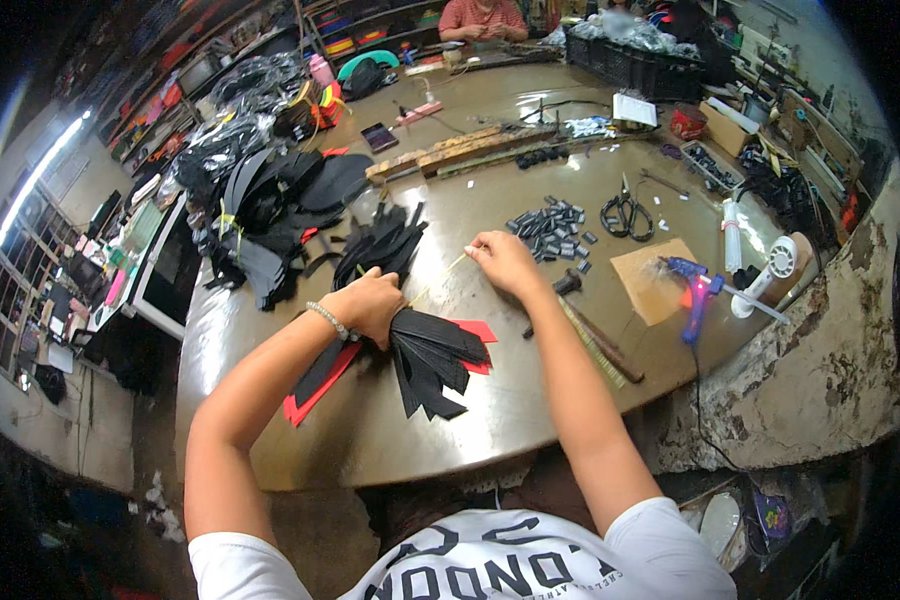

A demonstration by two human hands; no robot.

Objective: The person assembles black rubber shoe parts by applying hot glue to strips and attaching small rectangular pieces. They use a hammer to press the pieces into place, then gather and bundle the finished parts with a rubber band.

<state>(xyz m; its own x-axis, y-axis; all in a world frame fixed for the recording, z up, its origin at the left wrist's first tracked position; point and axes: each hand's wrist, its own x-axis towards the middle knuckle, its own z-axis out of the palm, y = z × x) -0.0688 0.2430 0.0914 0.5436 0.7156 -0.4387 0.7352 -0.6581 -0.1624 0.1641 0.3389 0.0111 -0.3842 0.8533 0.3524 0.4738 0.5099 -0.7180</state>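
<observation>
My left hand [368, 305], with a beaded bracelet at the wrist, is closed around the middle of a bundle of flat black strips [430, 365]. Red strips [477, 331] show along the bundle, which fans out on both sides of the fist. From beside that fist a thin yellowish string [438, 284] runs up to the right. Its far end is pinched between the fingertips of my right hand [503, 262], and it looks taut. Just beyond my left hand lies a second heap of black strips [382, 243]. How the string passes around the bundle is hidden by my fingers.
Right of my hands are small dark pieces [550, 228], black-handled scissors [626, 215], and a glue gun [700, 290] by cardboard [650, 280]. Wooden bars [460, 150] cross the table's middle. More black pieces [255, 215] pile up left. A person [483, 20] sits at the far edge.
</observation>
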